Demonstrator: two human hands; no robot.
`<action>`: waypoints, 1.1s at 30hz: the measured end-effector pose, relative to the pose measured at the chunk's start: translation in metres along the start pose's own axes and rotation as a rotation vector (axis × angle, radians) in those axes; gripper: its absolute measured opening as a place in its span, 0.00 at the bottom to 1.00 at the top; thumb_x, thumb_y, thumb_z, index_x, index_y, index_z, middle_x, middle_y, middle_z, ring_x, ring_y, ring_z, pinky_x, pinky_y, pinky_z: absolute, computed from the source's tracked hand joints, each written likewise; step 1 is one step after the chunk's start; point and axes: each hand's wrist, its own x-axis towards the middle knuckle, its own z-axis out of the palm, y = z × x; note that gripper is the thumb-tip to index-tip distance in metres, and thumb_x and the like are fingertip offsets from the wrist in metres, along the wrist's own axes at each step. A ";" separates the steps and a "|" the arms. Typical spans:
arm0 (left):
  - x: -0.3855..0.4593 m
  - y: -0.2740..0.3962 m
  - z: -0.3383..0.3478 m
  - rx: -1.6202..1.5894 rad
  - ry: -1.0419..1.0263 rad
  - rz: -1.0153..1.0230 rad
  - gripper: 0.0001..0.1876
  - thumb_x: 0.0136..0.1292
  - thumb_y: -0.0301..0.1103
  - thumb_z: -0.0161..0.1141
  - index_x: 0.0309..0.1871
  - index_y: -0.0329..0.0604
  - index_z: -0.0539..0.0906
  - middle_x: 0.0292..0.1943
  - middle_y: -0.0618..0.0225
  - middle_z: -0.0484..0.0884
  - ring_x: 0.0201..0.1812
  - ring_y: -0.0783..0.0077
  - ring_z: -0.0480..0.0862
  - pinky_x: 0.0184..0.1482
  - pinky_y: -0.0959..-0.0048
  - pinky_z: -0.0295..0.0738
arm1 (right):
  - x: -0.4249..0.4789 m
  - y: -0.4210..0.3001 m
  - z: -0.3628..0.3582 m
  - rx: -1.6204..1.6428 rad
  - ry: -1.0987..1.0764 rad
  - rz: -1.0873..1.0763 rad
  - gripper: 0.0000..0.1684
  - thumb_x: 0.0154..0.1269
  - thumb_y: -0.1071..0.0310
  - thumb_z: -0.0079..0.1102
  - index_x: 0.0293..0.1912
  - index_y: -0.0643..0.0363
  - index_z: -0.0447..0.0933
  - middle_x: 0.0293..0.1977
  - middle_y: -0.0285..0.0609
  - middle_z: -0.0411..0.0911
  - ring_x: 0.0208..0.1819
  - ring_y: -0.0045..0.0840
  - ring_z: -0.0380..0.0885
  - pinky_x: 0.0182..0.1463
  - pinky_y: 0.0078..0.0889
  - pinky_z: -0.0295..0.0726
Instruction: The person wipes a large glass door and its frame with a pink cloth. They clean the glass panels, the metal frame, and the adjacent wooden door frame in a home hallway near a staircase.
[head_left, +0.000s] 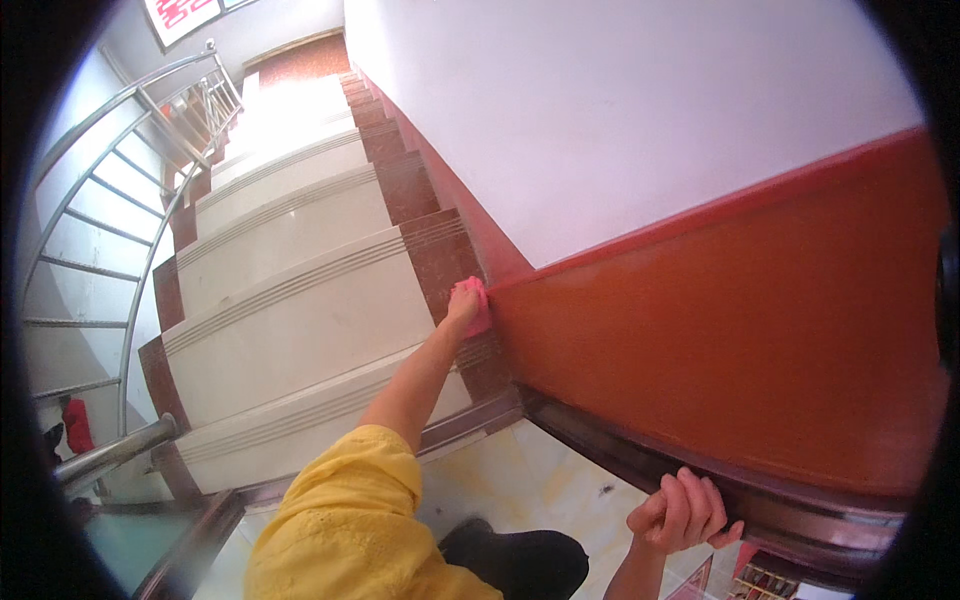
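My left hand (463, 302) reaches out from a yellow sleeve and holds a bright pink cloth (478, 319). The cloth is pressed at the brown right end of a stair step, beside the corner where the orange-brown lower wall begins. Beneath that arm lie cream stair treads (300, 289) with grooved edges and brown stone ends (442, 251). Lower right, my right hand (686, 514) has its fingers curled, with nothing visible in them. It appears in front of the dark skirting (622, 446); whether it touches the skirting cannot be told.
A curved metal railing (129, 330) borders the stairs at left. White wall (637, 112) stands above the orange-brown painted panel (735, 322). A dark shoe or trouser leg (517, 559) is over the marbled floor tiles (525, 480). Red and dark items (77, 426) are behind the railing.
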 end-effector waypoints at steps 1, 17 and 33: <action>0.007 -0.016 -0.001 0.081 0.021 -0.002 0.14 0.67 0.35 0.45 0.34 0.42 0.82 0.27 0.61 0.81 0.29 0.64 0.81 0.32 0.61 0.73 | 0.001 0.000 0.001 0.012 0.008 -0.007 0.10 0.65 0.65 0.49 0.32 0.46 0.81 0.36 0.30 0.83 0.46 0.28 0.78 0.77 0.52 0.36; -0.337 0.197 -0.056 0.609 -0.290 0.112 0.10 0.68 0.33 0.49 0.46 0.42 0.78 0.39 0.55 0.84 0.41 0.47 0.83 0.43 0.51 0.77 | -0.008 -0.025 -0.050 1.247 -0.614 0.228 0.11 0.54 0.81 0.56 0.37 0.57 0.80 0.39 0.38 0.81 0.46 0.35 0.79 0.53 0.41 0.77; -0.689 0.461 -0.227 0.158 0.267 0.174 0.17 0.62 0.28 0.61 0.55 0.41 0.76 0.49 0.53 0.79 0.52 0.49 0.78 0.55 0.60 0.73 | 0.190 -0.147 -0.277 2.566 -2.033 1.435 0.22 0.76 0.55 0.45 0.60 0.57 0.72 0.52 0.42 0.79 0.53 0.32 0.80 0.59 0.41 0.78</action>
